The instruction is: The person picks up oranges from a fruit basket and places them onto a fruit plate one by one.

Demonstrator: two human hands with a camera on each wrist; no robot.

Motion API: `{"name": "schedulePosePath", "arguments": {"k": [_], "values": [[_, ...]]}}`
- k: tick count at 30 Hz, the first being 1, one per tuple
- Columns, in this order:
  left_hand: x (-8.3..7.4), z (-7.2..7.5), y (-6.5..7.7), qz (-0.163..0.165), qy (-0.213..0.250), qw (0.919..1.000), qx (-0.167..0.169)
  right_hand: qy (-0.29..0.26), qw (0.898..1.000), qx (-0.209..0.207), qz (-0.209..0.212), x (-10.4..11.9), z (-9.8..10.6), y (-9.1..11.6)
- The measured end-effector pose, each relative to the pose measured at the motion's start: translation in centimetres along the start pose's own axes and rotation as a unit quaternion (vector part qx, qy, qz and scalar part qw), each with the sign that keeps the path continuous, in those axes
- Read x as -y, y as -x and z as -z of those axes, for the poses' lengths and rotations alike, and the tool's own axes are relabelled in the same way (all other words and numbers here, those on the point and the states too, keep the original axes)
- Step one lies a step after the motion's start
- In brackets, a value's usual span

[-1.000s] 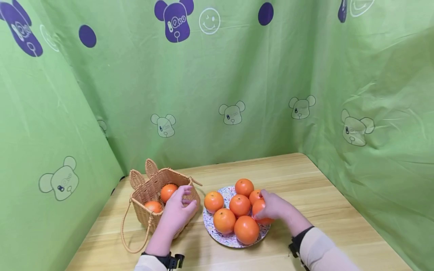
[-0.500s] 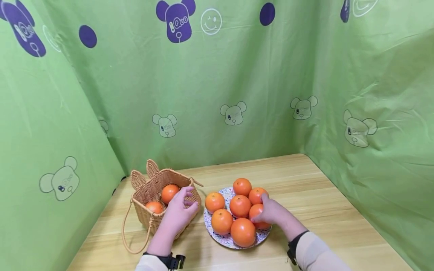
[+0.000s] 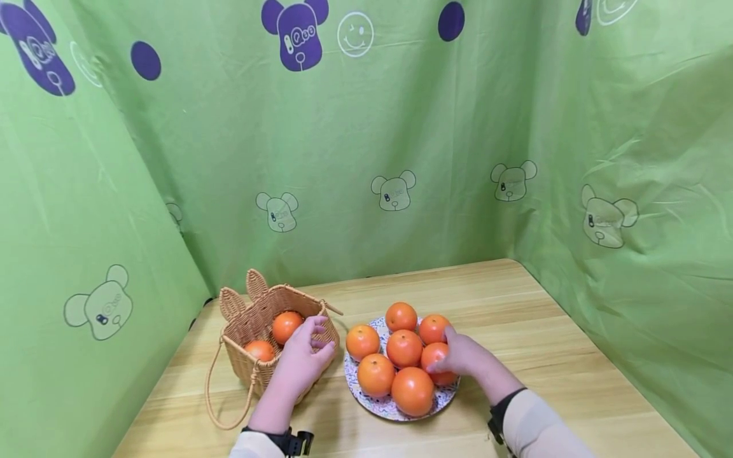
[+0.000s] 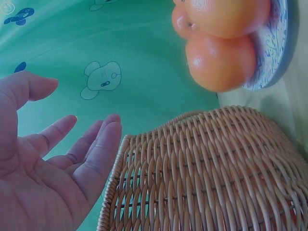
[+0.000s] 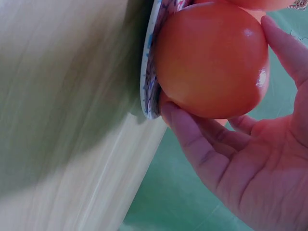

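In the head view my right hand (image 3: pixel 464 355) is at the right side of a patterned plate (image 3: pixel 357 399) heaped with several oranges. Its thumb and fingers curl round the rightmost orange (image 3: pixel 433 357), and the right wrist view shows this orange (image 5: pixel 211 60) between thumb and fingers, close against the plate's rim (image 5: pixel 145 72). My left hand (image 3: pixel 303 353) hovers over the near right rim of a wicker basket (image 3: pixel 252 318) with ears. In the left wrist view the left hand's fingers (image 4: pixel 98 159) are loosely bent and hold nothing. Inside the basket lie two oranges, one being the back orange (image 3: pixel 286 326).
A looped handle (image 3: pixel 209 394) hangs from the basket's left side onto the wooden table (image 3: pixel 544 356). Green printed curtains (image 3: pixel 343 127) stand behind the table and on both sides. The table's right edge runs toward the near right.
The right hand and the orange it grips have shifted slightly left since a second ago. The plate's farthest orange has rolled left. The left hand stays over the basket.
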State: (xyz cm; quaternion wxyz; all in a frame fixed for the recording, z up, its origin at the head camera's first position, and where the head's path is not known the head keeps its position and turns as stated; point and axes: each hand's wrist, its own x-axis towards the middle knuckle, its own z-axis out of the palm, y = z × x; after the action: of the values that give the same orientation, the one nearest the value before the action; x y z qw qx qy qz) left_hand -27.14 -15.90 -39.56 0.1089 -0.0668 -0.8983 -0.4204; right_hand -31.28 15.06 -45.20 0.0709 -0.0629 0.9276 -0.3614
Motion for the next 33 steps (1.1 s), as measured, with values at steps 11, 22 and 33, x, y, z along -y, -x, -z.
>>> {"name": "schedulePosePath", "arguments": {"k": [11, 22, 33], "values": [[0.2, 0.6, -0.3, -0.007, -0.016, 0.9998, -0.006, 0.038, 0.999, 0.007, 0.004, 0.3, 1.2, -0.1], [0.9, 2.7, -1.7, -0.012, -0.003, 0.9996, -0.025, 0.069, 0.997, -0.024, 0.036, 4.0, 3.5, -0.4], [1.9, 5.6, -3.2, 0.028, -0.056, 0.998, -0.007, 0.077, 0.993, -0.026, 0.09, 9.5, 3.9, 0.5]]}}
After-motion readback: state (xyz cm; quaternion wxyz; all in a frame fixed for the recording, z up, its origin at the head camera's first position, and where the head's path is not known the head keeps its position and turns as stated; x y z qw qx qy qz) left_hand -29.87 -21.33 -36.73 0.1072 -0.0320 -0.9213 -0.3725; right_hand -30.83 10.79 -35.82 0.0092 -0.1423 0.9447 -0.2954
